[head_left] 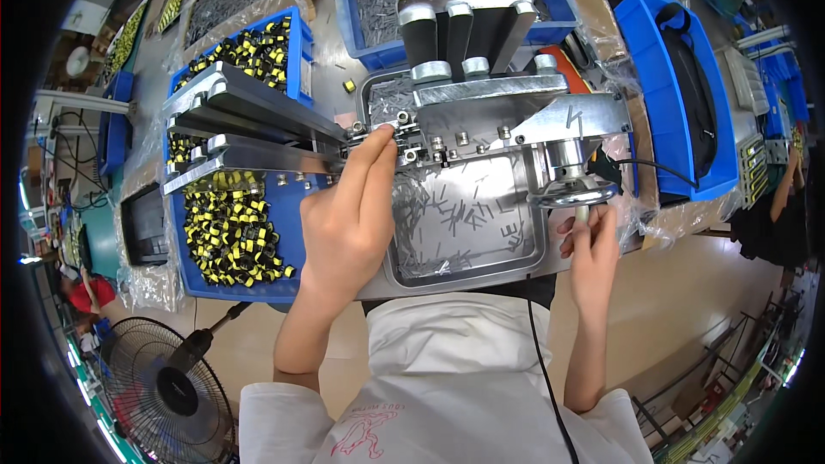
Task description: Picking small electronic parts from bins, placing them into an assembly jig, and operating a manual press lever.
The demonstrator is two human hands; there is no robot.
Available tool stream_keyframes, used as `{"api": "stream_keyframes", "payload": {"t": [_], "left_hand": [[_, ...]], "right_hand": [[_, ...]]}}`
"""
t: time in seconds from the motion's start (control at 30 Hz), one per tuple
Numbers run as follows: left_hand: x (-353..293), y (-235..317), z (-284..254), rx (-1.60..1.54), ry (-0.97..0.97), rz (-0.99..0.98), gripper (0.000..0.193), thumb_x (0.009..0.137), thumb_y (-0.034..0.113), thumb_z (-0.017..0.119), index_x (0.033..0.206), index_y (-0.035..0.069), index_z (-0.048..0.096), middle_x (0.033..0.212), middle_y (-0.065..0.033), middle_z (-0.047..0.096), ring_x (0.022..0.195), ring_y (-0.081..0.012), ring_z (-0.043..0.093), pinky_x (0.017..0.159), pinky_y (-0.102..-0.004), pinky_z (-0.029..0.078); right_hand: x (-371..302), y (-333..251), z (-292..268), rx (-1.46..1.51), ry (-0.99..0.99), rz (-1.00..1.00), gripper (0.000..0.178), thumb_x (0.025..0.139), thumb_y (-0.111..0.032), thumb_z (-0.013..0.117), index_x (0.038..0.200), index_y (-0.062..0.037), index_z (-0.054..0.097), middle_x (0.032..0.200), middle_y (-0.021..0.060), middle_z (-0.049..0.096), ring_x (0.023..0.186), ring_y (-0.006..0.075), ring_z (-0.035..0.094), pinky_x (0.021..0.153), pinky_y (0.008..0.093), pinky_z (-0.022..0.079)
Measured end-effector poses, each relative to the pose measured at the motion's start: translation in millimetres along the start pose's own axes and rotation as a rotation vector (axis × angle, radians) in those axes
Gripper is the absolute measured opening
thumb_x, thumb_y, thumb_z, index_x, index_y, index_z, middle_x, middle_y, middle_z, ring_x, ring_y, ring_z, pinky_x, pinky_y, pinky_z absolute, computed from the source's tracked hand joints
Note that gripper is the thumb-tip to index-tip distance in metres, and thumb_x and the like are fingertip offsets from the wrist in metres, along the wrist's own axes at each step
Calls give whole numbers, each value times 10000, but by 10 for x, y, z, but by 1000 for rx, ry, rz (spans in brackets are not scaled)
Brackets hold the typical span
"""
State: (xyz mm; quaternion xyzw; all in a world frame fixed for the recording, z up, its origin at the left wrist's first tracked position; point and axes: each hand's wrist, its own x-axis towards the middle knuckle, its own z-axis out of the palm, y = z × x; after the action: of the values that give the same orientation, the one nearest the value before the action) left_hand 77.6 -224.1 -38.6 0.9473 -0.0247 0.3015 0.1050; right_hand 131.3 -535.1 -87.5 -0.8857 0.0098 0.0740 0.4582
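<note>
A metal hand-cranked machine (481, 120) stands in the middle, with slanted metal rails (266, 120) reaching out to its left. My left hand (348, 215) has its fingers pressed together at the small metal jaws in the machine's centre. Whatever they pinch there is hidden by the fingertips. On the right, my right hand (595, 245) is closed around the pale handle (583, 214) of a shiny handwheel (574, 191). Under the machine lies a steel tray (537, 241) with thin grey strips (455, 215) scattered in it.
Left of the tray, a blue bin (292, 245) holds small yellow-and-black parts (232, 232); another blue bin (301, 47) behind has more. A large blue bin (348, 9) of grey strips stands at the back. At right, a blue bin (636, 60) contains a black bag. A fan (172, 387) stands lower left.
</note>
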Motion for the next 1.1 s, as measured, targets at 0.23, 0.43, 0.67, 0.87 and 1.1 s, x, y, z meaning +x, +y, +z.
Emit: {"api": "stream_keyframes", "payload": {"t": [0.23, 0.43, 0.67, 0.87, 1.1], "left_hand": [[7, 93, 49, 197, -1, 127, 189, 799, -102, 718, 980, -142, 754, 1152, -265, 770, 533, -105, 608, 448, -237, 448], [-18, 78, 122, 294, 28, 184, 164, 783, -81, 712, 933, -123, 762, 1117, -274, 778, 519, -78, 577, 425, -215, 401], [-58, 46, 177, 335, 100, 203, 180, 739, -50, 697, 904, -82, 761, 1126, -263, 782, 510, -60, 525, 422, -195, 360], [-68, 83, 151, 336, 68, 178, 150, 746, -44, 710, 889, -53, 756, 1170, -251, 780, 515, -64, 493, 430, -208, 381], [-124, 258, 92, 336, -1, 88, 89, 789, 20, 680, 830, -46, 724, 1249, -298, 754, 489, -49, 462, 435, -196, 414]], "right_hand": [[373, -157, 16, 326, -38, 180, 239, 1162, -252, 489, 1230, -31, 551, 758, 50, 607, 567, 83, 514, 524, 272, 409], [415, 175, 256, 269, 113, -51, 256, 1162, -286, 509, 1208, -45, 582, 722, -2, 570, 553, 63, 498, 497, 259, 380], [306, 9, 343, 598, -228, 485, 377, 1127, -473, 519, 1130, -112, 630, 716, -46, 519, 487, 10, 356, 397, 192, 214], [309, -25, 379, 507, -126, 539, 255, 1135, -346, 460, 1032, -133, 553, 664, -22, 499, 449, 50, 389, 363, 236, 226], [310, -24, 369, 448, -83, 435, 287, 1150, -377, 453, 1044, -135, 565, 658, -12, 502, 437, 52, 377, 364, 237, 226]]}}
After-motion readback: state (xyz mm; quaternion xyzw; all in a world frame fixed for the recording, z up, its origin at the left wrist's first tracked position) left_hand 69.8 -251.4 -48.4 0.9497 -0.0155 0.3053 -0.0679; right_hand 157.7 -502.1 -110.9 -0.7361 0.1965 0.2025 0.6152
